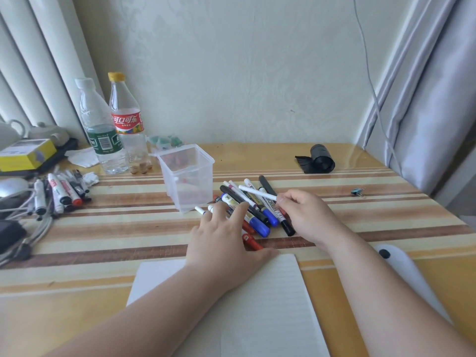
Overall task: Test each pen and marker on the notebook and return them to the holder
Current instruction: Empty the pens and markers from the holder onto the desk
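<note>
We see the fingers (284,202) of the right hand (304,215) pinching one end of a slim white pen (257,193), with the remaining fingers curled beneath. The pen is raised just above the heap and points away to the left.

The left hand (224,243) is spread wide. Its straight fingertips (240,207) rest on the near left side of a pile of markers (260,222) and grip nothing. Its thumb lies beside the far edge of the notebook (273,305).

The pile holds markers with blue, red and black caps, crossed over one another on the striped table (116,228), between our two hands. Just left of the pile stands the holder (188,176), a clear square plastic tub, upright.

The notebook lies closest to us, open to a white lined page, and the left forearm crosses over it.

Farther out, on the left of the table, a second group of markers (61,191) lies beside a tangle of cables (31,228). Behind them stand two plastic bottles, one with a green label (103,140) and one with a red label (127,121), touching side by side. At the far right sit a black roll (320,158) and, well apart from it, a small binder clip (357,191).
</note>
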A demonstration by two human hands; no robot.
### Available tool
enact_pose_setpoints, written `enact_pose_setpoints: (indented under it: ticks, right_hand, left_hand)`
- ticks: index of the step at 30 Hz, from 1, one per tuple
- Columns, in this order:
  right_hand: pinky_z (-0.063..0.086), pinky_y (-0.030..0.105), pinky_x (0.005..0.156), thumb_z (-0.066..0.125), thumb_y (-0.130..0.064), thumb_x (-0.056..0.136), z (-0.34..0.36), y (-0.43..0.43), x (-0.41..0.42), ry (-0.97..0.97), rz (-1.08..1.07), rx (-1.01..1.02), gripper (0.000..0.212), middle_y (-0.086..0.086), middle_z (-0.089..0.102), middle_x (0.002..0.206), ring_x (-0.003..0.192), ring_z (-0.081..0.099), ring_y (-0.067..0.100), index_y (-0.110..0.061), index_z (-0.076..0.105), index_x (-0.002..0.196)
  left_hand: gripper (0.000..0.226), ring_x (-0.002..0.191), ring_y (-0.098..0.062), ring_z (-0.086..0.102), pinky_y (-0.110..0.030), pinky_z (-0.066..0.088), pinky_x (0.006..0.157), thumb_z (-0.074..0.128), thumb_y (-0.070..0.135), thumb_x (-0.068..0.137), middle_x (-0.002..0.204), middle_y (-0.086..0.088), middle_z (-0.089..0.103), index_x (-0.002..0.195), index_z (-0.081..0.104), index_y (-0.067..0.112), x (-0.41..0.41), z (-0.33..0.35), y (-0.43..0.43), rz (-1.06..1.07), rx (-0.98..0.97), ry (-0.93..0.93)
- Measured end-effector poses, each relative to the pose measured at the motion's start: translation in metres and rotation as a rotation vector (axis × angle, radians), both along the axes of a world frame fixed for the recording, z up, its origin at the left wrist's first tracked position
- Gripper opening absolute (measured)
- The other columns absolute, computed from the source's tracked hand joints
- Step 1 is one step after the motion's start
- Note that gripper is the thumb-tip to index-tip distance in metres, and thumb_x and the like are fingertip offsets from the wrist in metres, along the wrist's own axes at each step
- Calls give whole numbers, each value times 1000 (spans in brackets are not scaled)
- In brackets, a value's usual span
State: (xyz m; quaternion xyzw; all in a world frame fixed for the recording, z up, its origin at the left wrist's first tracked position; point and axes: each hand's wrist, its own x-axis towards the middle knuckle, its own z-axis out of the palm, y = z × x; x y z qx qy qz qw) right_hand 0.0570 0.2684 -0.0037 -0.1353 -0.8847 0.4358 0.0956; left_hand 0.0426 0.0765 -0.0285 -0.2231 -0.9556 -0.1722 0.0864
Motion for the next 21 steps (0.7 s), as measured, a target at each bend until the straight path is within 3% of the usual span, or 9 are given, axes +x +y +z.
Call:
enact_pose_setpoints:
  ticks: [3, 7, 9, 11, 13, 15, 18, 21]
  right_hand:
    - [33, 28, 53, 50, -36, 103, 1, -3, 2, 12, -25, -16, 32, -1, 53, 65, 57, 45, 14, -14, 68, 88]
    - [33, 23, 47, 50, -37, 102, 0, -4, 2, 38, -45, -27, 31, -2, 56, 67, 58, 46, 12, -17, 69, 89]
    - [33, 22, 46, 51, -37, 102, 2, -4, 3, 82, -61, -27, 30, 0, 57, 68, 57, 47, 11, -17, 69, 89]
    - [32, 18, 43, 52, -35, 102, 2, -4, 2, 143, -80, -44, 29, -3, 53, 63, 50, 43, 5, -16, 69, 88]
    - [31, 13, 41, 55, -32, 101, 4, -7, 3, 206, -88, -71, 26, -11, 53, 57, 46, 42, 1, -18, 70, 86]
    - [35, 15, 45, 59, -31, 100, 9, -16, 6, 270, -70, -92, 21, -12, 59, 56, 50, 47, 5, -22, 72, 86]
    - [45, 31, 59, 62, -35, 97, 14, -28, 10, 326, -42, -96, 22, 16, 71, 79, 75, 61, 31, -22, 74, 85]
    - [53, 37, 70, 66, -37, 95, 20, -43, 17, 346, 0, -182, 18, 13, 72, 85, 82, 66, 30, -28, 77, 85]
  left_hand:
    - [84, 126, -23, 49, -37, 47, 96, 49, 87, 72, 139, 4, 41, 141, 26, 45, -6, -1, 3, 11, -11, -5]
    - [87, 127, -19, 50, -33, 45, 99, 54, 85, 72, 141, 9, 37, 144, 26, 45, -3, 5, -11, -46, 62, -104]
    - [79, 114, -15, 60, -33, 48, 94, 53, 83, 75, 133, 13, 45, 140, 35, 43, -4, 17, -26, -38, 206, -254]
    - [54, 91, -13, 67, -37, 53, 85, 47, 77, 83, 107, 14, 63, 116, 56, 35, -12, 28, -45, 15, 353, -361]
    - [49, 74, -13, 66, -35, 53, 77, 42, 67, 93, 80, 8, 70, 88, 64, 24, -17, 31, -64, 64, 400, -389]
    - [52, 75, -13, 65, -33, 52, 77, 38, 62, 98, 75, 6, 71, 80, 66, 21, -15, 29, -77, 88, 357, -385]
    - [49, 77, -12, 63, -34, 52, 77, 37, 58, 100, 76, 7, 70, 80, 66, 24, -10, 27, -90, 122, 269, -361]
    - [39, 74, -13, 61, -36, 52, 74, 48, 53, 98, 75, 7, 67, 81, 64, 22, -11, 24, -100, 153, 233, -309]
